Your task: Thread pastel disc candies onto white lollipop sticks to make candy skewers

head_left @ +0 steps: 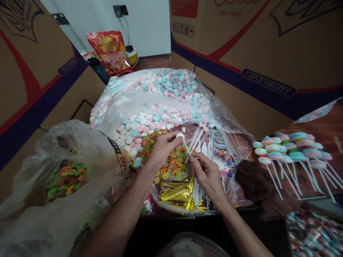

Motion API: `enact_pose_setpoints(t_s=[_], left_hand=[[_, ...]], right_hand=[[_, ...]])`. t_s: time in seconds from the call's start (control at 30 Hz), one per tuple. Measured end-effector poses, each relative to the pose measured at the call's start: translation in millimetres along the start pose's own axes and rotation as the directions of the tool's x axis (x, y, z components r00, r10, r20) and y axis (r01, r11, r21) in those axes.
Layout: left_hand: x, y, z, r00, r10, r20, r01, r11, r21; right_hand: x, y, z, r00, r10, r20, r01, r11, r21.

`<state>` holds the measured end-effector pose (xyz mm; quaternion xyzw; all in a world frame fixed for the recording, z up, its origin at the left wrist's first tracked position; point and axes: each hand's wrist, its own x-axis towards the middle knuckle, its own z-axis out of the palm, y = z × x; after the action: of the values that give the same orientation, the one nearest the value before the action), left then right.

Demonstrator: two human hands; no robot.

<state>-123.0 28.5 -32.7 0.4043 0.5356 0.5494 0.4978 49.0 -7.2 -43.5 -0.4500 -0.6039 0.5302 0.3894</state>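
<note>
My left hand (163, 148) pinches a white round marshmallow candy (180, 136) between thumb and fingers. My right hand (206, 175) grips a thin white stick (187, 148) whose tip points up into that candy. Both hands hover over a pile of coloured ring candies (174, 164) in a clear plastic bag. Behind them lies a heap of white, pink and blue marshmallow discs (150, 123). White sticks (203, 146) and gold twist ties (175, 192) lie under my right hand.
A second bag of ring candies (65, 178) sits at the left. Finished marshmallow lollipops (289, 150) lie at the right beside a brown cloth (257, 182). Large cardboard boxes (268, 43) wall in both sides; a red snack bag (111, 50) stands at the back.
</note>
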Motion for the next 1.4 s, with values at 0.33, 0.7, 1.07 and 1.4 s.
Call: enact_pose_setpoints(t_s=[0.33,0.7,1.07,1.4], left_hand=[[-2.2,-5.0,1.0,0.999,0.03,-0.026,-0.03,1.0,0.0],[-2.2,-9.3,7.7,0.974,0.172,-0.15,-0.145,0.974,0.176],[-10.7,-6.1,8.1,0.925,0.378,-0.035,-0.311,0.808,0.501],[-27.3,7.6,4.7,0.966,0.239,0.099,-0.254,0.809,0.53]], right_hand=[[3.3,8.5,2.2,1.0,-0.013,-0.016,0.012,0.998,-0.064],[5.1,0.9,2.0,1.0,-0.005,-0.017,0.003,0.994,-0.105],[19.7,-14.6,20.6,0.995,-0.049,-0.083,0.045,0.998,-0.054],[34.6,-4.7,-1.5,0.988,-0.113,-0.106,0.095,0.982,-0.161]])
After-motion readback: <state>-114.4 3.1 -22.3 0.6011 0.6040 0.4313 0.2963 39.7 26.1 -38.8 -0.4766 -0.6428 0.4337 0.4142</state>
